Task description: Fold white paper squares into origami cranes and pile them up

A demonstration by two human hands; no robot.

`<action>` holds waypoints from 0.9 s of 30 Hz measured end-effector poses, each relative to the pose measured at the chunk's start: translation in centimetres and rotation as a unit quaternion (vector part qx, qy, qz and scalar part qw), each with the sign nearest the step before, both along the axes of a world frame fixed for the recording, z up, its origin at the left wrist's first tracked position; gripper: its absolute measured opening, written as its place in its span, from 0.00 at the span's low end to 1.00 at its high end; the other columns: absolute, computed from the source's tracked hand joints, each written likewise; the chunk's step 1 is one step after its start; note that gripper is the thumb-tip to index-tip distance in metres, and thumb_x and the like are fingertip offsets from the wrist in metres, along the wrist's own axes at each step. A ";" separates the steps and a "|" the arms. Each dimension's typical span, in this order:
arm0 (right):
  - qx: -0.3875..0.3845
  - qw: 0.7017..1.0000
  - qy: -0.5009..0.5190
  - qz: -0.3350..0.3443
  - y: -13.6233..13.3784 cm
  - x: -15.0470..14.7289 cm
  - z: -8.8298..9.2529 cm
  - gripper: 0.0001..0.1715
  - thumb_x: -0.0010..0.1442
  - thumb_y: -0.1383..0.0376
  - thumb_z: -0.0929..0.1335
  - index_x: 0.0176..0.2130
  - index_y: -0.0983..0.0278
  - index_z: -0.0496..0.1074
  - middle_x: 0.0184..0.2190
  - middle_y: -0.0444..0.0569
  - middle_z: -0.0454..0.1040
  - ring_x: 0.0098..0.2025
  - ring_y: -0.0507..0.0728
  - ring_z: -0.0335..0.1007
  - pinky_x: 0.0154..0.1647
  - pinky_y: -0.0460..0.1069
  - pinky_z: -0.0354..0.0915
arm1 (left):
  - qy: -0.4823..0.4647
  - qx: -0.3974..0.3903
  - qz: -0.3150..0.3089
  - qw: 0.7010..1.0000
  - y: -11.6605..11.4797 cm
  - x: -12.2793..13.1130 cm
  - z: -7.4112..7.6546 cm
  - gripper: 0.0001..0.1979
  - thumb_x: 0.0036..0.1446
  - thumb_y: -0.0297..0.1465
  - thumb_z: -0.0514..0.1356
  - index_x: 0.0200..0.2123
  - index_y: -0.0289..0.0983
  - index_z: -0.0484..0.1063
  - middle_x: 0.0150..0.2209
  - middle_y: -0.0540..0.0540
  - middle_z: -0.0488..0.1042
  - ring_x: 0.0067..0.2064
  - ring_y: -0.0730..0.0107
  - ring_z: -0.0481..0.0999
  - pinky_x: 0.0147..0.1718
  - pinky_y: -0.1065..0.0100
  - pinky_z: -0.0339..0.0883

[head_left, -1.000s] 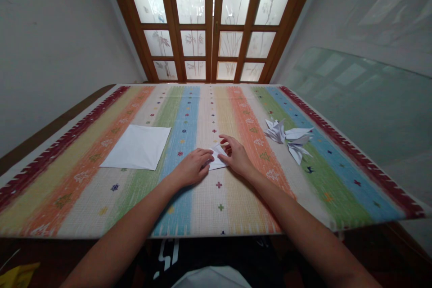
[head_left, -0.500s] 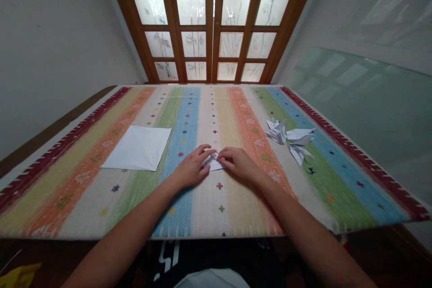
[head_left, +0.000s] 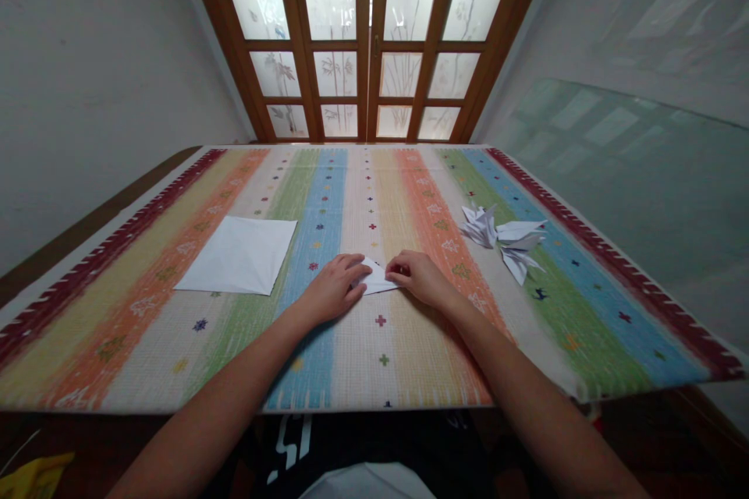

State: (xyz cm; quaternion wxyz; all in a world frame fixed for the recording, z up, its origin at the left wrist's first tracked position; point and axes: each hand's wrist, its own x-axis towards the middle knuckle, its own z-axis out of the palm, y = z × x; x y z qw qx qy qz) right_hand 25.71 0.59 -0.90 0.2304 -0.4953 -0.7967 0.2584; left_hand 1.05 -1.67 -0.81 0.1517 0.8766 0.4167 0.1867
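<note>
A small piece of white folded paper [head_left: 376, 279] lies on the striped tablecloth in front of me, roughly triangular where it shows. My left hand [head_left: 338, 285] holds its left side, the fingers over the upper edge and the thumb at the lower edge, hiding that end. At the right corner, my right hand [head_left: 417, 277] pinches the paper between thumb and curled fingers. Off to the left lies a flat white sheet of paper [head_left: 239, 256]. On the right, several folded white paper figures [head_left: 520, 238], looking like origami cranes, sit close together.
A striped tablecloth [head_left: 386, 366] covers the wide table, its front edge just before my body. Beyond the far edge stand wooden doors with glass panes [head_left: 335, 74]. A glass panel [head_left: 632, 195] leans along the right wall. Something yellow [head_left: 38, 475] shows low at the left.
My right hand has shifted slightly to the right, away from my left hand. More of the folded paper shows between them. The left hand has barely moved.
</note>
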 end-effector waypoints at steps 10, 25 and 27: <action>-0.037 0.997 0.067 -0.018 -0.6 -0.2 0.9 0.11 0.61 0.73 0.73 0.45 0.64 0.77 0.31 0.46 0.79 0.31 0.54 0.73 0.35 0.48 0.63 | -0.062 0.000 0.059 0.996 0.0 0.3 0.0 0.24 0.68 0.31 0.57 0.65 0.34 0.65 0.60 0.34 0.76 0.63 0.50 0.71 0.64 0.45 0.67; -0.016 0.991 0.095 -0.091 -0.3 -0.3 0.5 0.07 0.58 0.72 0.74 0.40 0.64 0.80 0.29 0.47 0.81 0.30 0.55 0.75 0.34 0.48 0.65 | -0.058 -0.048 0.042 0.996 0.3 0.0 1.0 0.17 0.70 0.35 0.56 0.32 0.38 0.82 0.53 0.39 0.82 0.54 0.54 0.79 0.61 0.49 0.70; -0.011 0.992 0.082 -0.097 -0.4 -0.3 0.5 0.03 0.59 0.71 0.74 0.36 0.64 0.80 0.29 0.49 0.81 0.30 0.55 0.76 0.33 0.48 0.64 | -0.065 -0.057 0.040 0.995 0.3 0.0 1.1 0.22 0.71 0.34 0.53 0.27 0.39 0.80 0.53 0.40 0.82 0.54 0.55 0.79 0.61 0.49 0.70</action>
